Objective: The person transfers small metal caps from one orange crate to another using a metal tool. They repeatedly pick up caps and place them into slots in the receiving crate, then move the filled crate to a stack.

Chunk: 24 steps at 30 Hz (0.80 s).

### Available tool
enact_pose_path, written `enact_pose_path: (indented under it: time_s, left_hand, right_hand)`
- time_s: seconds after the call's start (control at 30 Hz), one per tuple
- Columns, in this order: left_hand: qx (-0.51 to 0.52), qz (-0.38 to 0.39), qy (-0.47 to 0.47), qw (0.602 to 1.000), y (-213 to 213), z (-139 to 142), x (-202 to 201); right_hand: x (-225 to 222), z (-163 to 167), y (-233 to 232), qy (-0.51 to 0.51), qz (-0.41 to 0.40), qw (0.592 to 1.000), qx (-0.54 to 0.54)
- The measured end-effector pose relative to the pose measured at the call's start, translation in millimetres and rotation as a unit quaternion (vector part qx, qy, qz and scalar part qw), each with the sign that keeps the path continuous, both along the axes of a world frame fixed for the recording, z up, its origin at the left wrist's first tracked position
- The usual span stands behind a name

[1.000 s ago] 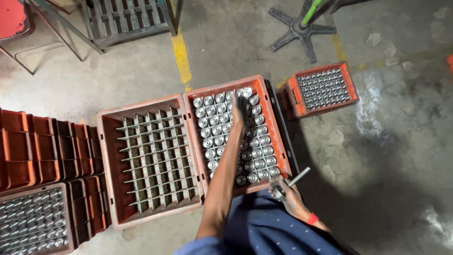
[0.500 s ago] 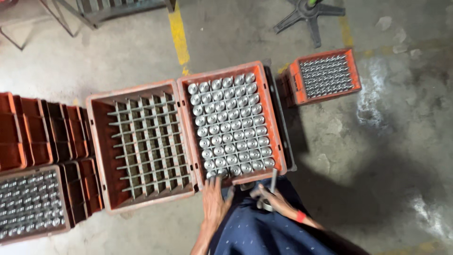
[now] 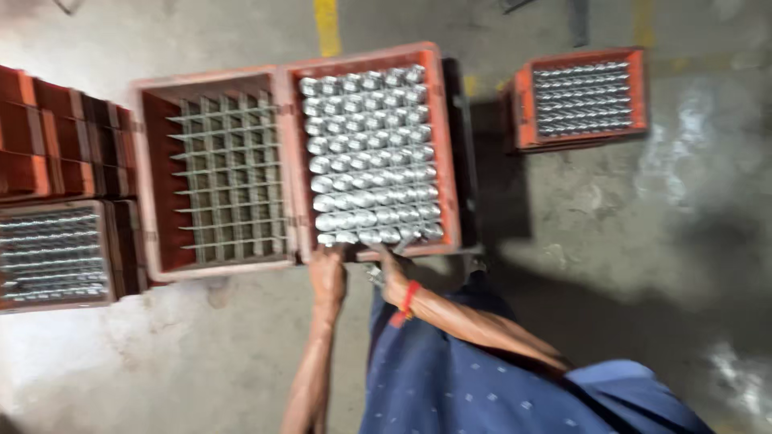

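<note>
My left hand (image 3: 327,275) and my right hand (image 3: 392,273) are both at the near rim of the full crate (image 3: 438,145), the orange one straight ahead of me that is packed with shiny metal cylinders (image 3: 370,153) standing upright in rows. Each hand looks curled over that near edge, fingers hooked on the rim, though the blur keeps me from seeing exactly how tight the grip is. Taking it by the edge with a hand at each side of my body makes sense to me: a crate this loaded is likely heavy, and two hands set apart on one rim keep it from twisting. A red band (image 3: 408,296) sits on my right wrist. Something small and metallic shows just under my right hand, but I cannot tell what it is.

Touching the full crate on the left-hand side is the empty crate (image 3: 153,185), the same kind, with a bare grid of dividers inside. The grid explains why the cylinders stand so neatly: one cell keeps each piece upright and apart from its neighbours. Having the two crates side by side puts both within easy reach of my hands.

Further out past my left hand, a stack of crates (image 3: 56,153) sits on the floor (image 3: 611,265), and in front of it another crate filled with metal parts (image 3: 52,253). Well off beyond my right hand is a smaller full crate (image 3: 581,100). A yellow line (image 3: 327,24) runs along the floor past the far side.
</note>
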<state>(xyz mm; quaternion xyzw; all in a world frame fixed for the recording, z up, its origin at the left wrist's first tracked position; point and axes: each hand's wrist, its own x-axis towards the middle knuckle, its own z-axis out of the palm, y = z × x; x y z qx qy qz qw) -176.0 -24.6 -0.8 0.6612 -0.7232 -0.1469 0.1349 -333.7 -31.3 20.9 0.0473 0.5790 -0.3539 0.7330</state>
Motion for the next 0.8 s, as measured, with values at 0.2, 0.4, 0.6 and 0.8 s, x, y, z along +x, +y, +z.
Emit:
enact_pose_path:
  time_s: [0.2,0.4,0.6,0.8]
  left_hand:
    - [0.059,-0.005,0.002,0.998,40,27,-136]
    - [0.123,0.081,0.258,0.955,61,66,-306]
    - [-0.194,0.258,-0.120,0.939,-8,71,-187]
    - [0.047,0.443,0.140,0.884,-14,60,-103]
  right_hand:
    - [-132,17,12,0.035,0.062,0.992,-0.101]
    - [-314,17,-47,0.208,0.303,0.888,-0.277]
    - [-357,21,-165,0.455,0.519,0.683,-0.239]
    - [-363,23,-201,0.462,0.632,0.569,-0.253]
